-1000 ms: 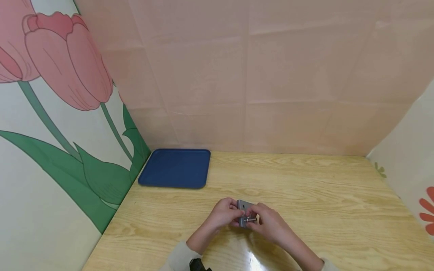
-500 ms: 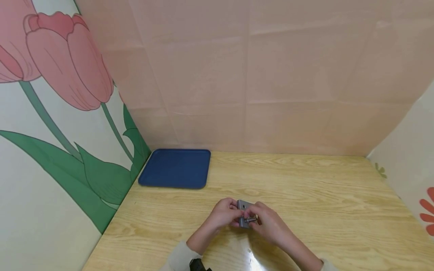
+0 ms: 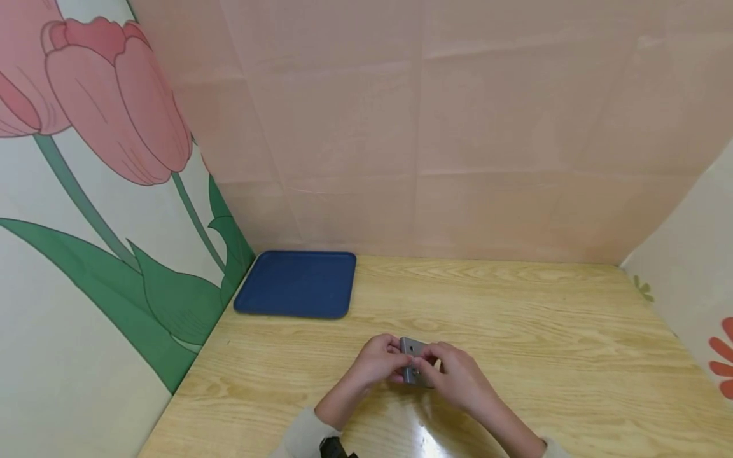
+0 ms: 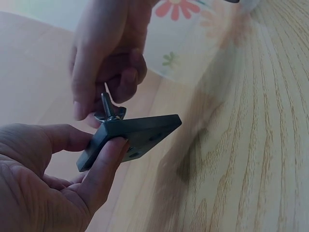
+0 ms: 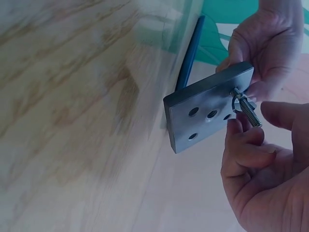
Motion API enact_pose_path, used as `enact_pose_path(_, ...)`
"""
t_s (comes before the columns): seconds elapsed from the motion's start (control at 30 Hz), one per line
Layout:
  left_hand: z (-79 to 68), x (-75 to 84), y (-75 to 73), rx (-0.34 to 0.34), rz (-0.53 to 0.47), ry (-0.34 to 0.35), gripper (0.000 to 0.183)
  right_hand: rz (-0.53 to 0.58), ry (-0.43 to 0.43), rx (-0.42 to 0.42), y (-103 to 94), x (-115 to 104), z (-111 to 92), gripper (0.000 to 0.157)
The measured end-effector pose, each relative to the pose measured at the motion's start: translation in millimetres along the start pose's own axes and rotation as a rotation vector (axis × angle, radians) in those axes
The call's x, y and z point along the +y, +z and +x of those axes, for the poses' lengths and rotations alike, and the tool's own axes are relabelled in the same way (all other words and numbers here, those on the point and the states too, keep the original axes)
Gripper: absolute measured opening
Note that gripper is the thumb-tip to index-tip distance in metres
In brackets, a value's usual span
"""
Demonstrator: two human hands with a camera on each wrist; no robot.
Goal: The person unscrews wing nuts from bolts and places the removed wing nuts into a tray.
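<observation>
My left hand (image 3: 378, 361) grips one end of a thick grey metal plate (image 5: 212, 99) between thumb and fingers, holding it above the table. Several round holes pass through the plate. A threaded bolt (image 5: 250, 115) sticks out of a hole near the held edge, and a wing nut (image 4: 119, 113) sits on its thread close to the plate. My right hand (image 3: 458, 378) has its thumb and curled fingers around the wing nut, fingertips at its wings. From the head view, the right thumb and fingers mostly hide the bolt and wing nut.
A blue tray (image 3: 294, 284) lies at the back left of the wood-grain table (image 3: 515, 305). A pinkish sheet (image 3: 412, 127) forms the back wall. Side panels with printed flowers stand left and right.
My right thumb and fingers have shifted around the wing nut, and the thumb now covers the bolt that showed before. The left hand and plate stay in place.
</observation>
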State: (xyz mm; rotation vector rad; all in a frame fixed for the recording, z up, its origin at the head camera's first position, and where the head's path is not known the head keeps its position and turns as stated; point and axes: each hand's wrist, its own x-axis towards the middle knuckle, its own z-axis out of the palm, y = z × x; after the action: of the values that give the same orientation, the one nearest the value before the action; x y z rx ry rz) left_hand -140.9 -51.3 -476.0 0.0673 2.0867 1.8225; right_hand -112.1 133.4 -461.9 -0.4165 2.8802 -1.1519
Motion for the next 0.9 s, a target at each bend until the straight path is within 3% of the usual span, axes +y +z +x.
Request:
enact_pose_path(0.2,0.9,-0.2,0.7,-0.004,-0.004,-0.007,0.02,-0.027,0.093,-0.001,-0.3,-1.6,-0.2,0.018)
enact_pose_path(0.33,1.0,0.0,0.7,-0.002,-0.006,-0.009,0.021,-0.045,0.106,-0.041,-0.3,-1.1,0.3,0.022)
enact_pose_path(0.5,-0.3,1.1,0.2,-0.001,0.008,-0.008,0.023,-0.062,0.064,-0.074,-1.2,0.3,-0.3,0.023)
enact_pose_path(0.73,-1.3,0.4,0.2,0.002,0.015,0.002,0.022,-0.033,-0.023,-0.092,-3.5,3.3,-1.6,0.012)
enact_pose_path(0.9,-1.6,0.7,1.9,0.01,0.027,0.006,0.022,-0.008,-0.068,-0.117,-5.4,4.6,-1.5,0.016)
